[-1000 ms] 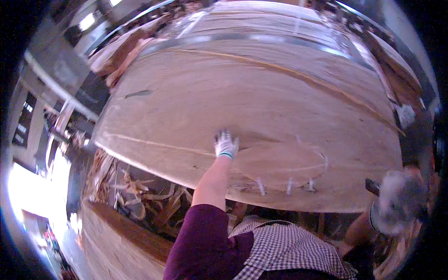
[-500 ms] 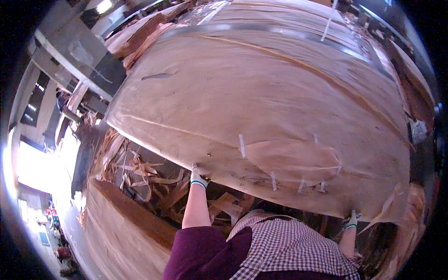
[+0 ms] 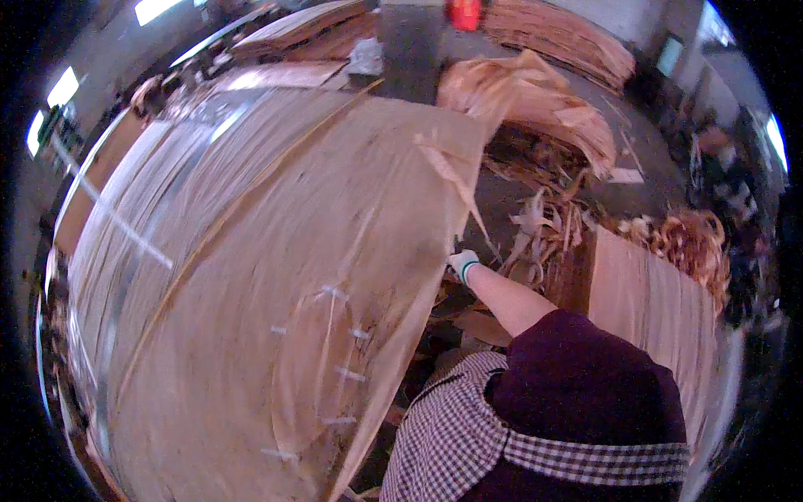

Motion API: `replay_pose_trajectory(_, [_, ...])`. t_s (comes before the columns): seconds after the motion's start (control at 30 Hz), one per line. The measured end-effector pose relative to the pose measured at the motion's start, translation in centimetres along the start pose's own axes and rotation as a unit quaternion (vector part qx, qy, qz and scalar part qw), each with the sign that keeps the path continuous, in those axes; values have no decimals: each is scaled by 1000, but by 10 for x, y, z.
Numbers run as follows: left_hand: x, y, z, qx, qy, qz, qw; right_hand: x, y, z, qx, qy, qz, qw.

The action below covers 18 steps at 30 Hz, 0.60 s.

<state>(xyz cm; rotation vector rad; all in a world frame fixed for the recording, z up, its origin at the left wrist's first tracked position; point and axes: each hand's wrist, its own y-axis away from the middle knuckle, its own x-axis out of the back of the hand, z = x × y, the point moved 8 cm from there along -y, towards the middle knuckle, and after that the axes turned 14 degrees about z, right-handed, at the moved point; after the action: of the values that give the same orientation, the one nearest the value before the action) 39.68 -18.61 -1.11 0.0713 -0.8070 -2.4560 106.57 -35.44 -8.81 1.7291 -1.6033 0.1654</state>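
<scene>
A wide, thin wood veneer sheet (image 3: 226,335) fills the left and middle, its near edge running slantwise past my body. My right hand (image 3: 463,264), in a white glove with a green cuff band, is closed on that edge near the far corner. Beside the hand, a torn veneer strip (image 3: 450,173) sticks out over the sheet's edge. An oval veneer patch (image 3: 311,368) lies on the sheet, with several short pieces of pale tape around its rim. My left hand is out of view.
To my right stands a veneer stack (image 3: 657,293), with loose veneer scraps (image 3: 548,230) on its far side. Beyond the sheet are a curled veneer pile (image 3: 523,92), a grey pillar (image 3: 410,54) and another veneer stack (image 3: 556,38). A thin pale rod or cord (image 3: 125,217) crosses the left side.
The view has swung to the right, so the sheet now lies to the left. My left hand has gone out of view. My right hand remains at the sheet's edge.
</scene>
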Motion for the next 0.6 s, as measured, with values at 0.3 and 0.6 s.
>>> replay_pose_trajectory(0.3, [-124, 58, -11, -84, -214, -235, 945, 46, 98, 31, -18, -72, -78, 994])
replay_pose_trajectory(0.6, [-229, 174, -66, -177, -410, -487, 751, 78, 83, 188, 56, 449, -230, 862])
